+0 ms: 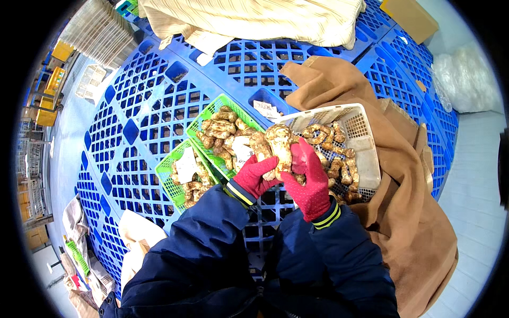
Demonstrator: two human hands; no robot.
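Both my hands wear dotted red gloves and meet at the middle of the view. My left hand (256,177) is closed around the lower end of a thick brown-and-white mushroom (261,146). Beside it, a larger pale mushroom (280,148) stands upright in the closed fingers of my right hand (309,183). Under and behind my left hand is a green basket (192,130) of thick mushrooms with a paper slip. A second green basket (162,175), also with mushrooms and a slip, sits nearer. To the right, a white basket (363,135) holds several smaller mushrooms.
Blue plastic pallets (154,114) lie beneath everything. A brown blanket (408,228) is bunched along the right side. Striped cream cloth (254,21) covers something at the far edge. A paper label (266,109) lies behind the baskets. Stacked trays (101,34) stand far left.
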